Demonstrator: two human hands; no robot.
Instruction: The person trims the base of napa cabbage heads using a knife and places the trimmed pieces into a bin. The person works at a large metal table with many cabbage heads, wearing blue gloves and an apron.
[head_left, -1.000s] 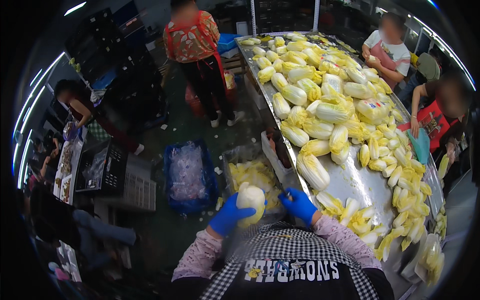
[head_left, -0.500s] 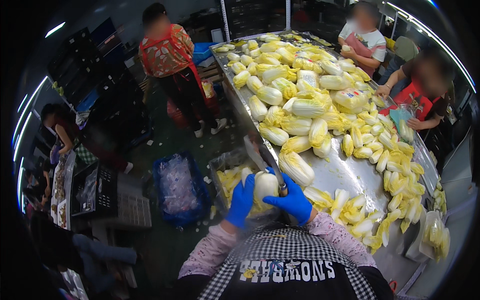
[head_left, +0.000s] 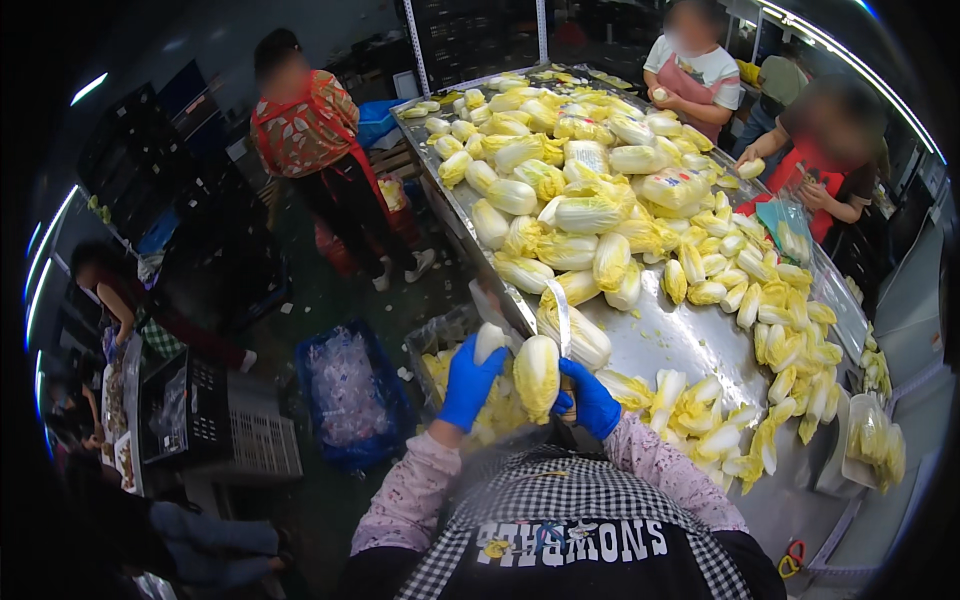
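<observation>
My left hand (head_left: 466, 390), in a blue glove, is closed around a whitish cabbage leaf piece (head_left: 490, 341). Beside it, a peeled napa cabbage (head_left: 537, 380) stands between my hands, yellow toward me and white at its far end. Which hand supports this cabbage, I cannot tell. My right hand (head_left: 596, 404), also gloved blue, grips a knife (head_left: 564, 325) whose blade points away from me, just right of the cabbage. Below my hands a lined bin (head_left: 424, 343) contains yellow leaves. A large whole cabbage (head_left: 580, 340) lies on the table beyond the knife.
The metal table (head_left: 655, 345) carries a big heap of napa cabbages (head_left: 600, 215). Loose leaves (head_left: 700, 425) lie near its front edge. A blue crate (head_left: 312, 400) with clear plastic stands on the floor at left. Co-workers stand across the table and at far left.
My left hand has drawn left from the cabbage with the whitish piece. The knife blade has swung from leaning left to nearly upright. The cabbage has turned to show its yellow side.
</observation>
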